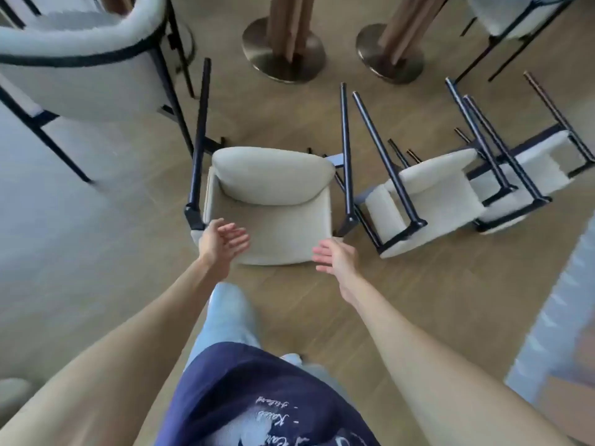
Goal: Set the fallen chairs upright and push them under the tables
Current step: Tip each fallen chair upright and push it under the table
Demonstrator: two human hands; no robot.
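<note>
Our left hand (pixel 225 241) and right hand (pixel 336 257) hang open, apart, holding nothing, over the near edge of the fallen chair (pixel 273 204) on its back on the floor (pixel 402 300).

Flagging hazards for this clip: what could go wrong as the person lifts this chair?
Both hands, left and right, are open and not yet gripping the nearest fallen chair. Its right leg lies close to the second fallen chair, so they may snag. An upright chair crowds the left side.

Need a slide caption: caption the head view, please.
Both open hands reach toward nearest fallen chair.
</note>
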